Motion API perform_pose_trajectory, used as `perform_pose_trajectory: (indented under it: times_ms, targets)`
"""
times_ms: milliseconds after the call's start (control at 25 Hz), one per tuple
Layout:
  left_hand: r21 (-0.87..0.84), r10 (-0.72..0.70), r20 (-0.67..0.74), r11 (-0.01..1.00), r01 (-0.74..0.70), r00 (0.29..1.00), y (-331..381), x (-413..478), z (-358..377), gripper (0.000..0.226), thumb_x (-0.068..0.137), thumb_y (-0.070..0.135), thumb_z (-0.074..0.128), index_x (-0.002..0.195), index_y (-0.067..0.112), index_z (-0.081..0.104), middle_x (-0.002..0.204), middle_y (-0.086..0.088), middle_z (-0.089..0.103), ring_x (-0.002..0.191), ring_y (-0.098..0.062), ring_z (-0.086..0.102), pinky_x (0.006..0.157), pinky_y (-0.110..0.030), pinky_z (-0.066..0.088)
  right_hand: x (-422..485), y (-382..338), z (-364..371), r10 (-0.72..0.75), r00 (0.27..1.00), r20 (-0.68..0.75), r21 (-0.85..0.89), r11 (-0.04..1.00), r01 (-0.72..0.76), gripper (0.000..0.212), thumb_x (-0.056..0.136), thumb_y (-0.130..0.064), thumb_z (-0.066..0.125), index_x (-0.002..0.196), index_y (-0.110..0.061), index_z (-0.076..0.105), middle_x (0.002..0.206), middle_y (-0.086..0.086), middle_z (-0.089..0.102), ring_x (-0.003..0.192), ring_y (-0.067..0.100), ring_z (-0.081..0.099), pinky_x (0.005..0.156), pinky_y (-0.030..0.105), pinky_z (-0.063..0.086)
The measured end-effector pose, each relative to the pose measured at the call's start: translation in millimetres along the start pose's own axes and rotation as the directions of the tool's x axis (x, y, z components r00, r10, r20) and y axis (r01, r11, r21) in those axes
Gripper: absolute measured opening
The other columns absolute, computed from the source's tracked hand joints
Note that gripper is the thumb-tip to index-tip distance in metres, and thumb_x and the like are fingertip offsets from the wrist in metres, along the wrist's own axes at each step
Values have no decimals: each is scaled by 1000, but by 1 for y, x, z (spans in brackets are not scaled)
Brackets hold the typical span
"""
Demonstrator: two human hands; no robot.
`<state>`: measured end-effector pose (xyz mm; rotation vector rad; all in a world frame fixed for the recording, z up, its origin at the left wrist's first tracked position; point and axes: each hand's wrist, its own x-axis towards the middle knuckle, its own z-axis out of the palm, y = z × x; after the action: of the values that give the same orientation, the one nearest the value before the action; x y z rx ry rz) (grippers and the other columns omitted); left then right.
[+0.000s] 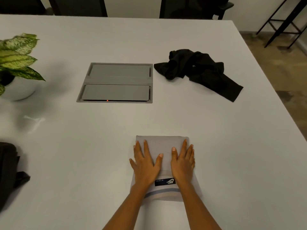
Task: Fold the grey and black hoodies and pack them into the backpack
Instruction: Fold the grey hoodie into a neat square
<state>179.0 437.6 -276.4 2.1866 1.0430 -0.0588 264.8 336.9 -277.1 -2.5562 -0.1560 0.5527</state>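
Fingers [145, 147] straight and spread, left hand [146, 165] and right hand [182, 163] press flat the folded grey hoodie [164, 145] at the table's [224, 138] near edge. Its fold looks finished; next, the crumpled black hoodie [199, 70] near the right edge needs spreading. Backpack [8, 165] sits at the left edge.

Near edge of the table [216, 130], in front of you: folded hoodie [162, 145], with your left hand [144, 166] and right hand [182, 165] flat on top, side by side. Farther off and to the right, well apart: crumpled hoodie [197, 70]. Just left of that, set into the tabletop: cable hatch [116, 83]. Far left: potted plant [18, 63]. Near left, at the frame edge: backpack [8, 166]. Chairs [78, 5] stand behind the far edge.
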Motion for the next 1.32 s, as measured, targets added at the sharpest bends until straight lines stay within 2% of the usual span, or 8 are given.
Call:
perform_pose_trajectory:
  times_ms: [80,240,360,480,680,920,1200,1320]
  targets:
    - [-107,-88,-19,991,86,996,-8,-7,-16,89,92,69,35,156,23,-5,164,-8,-4,151,-29,5,120,-51,13,-4,-2,-13,57,998,25,33,998,-58,79,96,-61,31,156,-23,-4,164,8,6,149,25,8,120,45,12]
    - [-65,-191,46,979,194,981,-9,-15,-36,88,92,60,50,155,12,11,157,-10,27,141,-31,31,114,-46,29,-10,-3,-33,171,982,87,27,984,-173,94,85,-69,53,154,-17,16,153,11,30,139,33,28,110,50,30]
    - [-232,-285,147,921,313,947,-6,-4,-49,80,86,53,66,144,11,31,147,-9,44,131,-30,46,105,-42,42,-4,1,-40,276,921,276,214,916,-339,102,69,-68,71,145,-13,33,139,13,47,125,34,47,103,50,42]
    - [-312,-363,323,831,461,874,-12,7,-60,78,80,52,74,135,8,41,137,-11,53,121,-31,54,98,-40,48,0,4,-50,266,867,422,407,799,-443,92,61,-53,85,132,-7,47,119,11,62,103,31,62,90,47,54]
    - [-400,-322,472,751,525,820,-13,18,-69,74,79,49,77,133,5,51,132,-13,59,114,-30,59,100,-42,50,10,2,-69,207,814,542,474,724,-500,51,77,-21,80,119,3,61,102,19,70,91,35,67,72,40,57]
    - [-499,-278,488,689,526,828,-8,25,-85,57,87,39,71,132,8,54,124,-11,63,106,-27,62,93,-41,53,20,-13,-69,159,807,569,477,735,-482,47,75,-23,81,113,2,66,97,18,73,90,36,69,82,46,58]
    - [-619,-311,404,600,507,860,-21,75,-148,55,84,36,74,129,9,56,115,-11,67,101,-28,65,89,-44,56,50,-107,-63,25,840,542,595,695,-405,32,77,-23,81,101,-6,67,94,12,73,85,30,69,63,32,54]
    - [-670,-321,368,559,488,873,-30,121,-183,58,83,34,76,130,7,55,116,-14,67,102,-31,64,91,-47,55,72,-162,-51,3,852,524,630,672,-390,32,78,-23,80,102,-6,67,96,13,73,88,31,69,69,34,56]
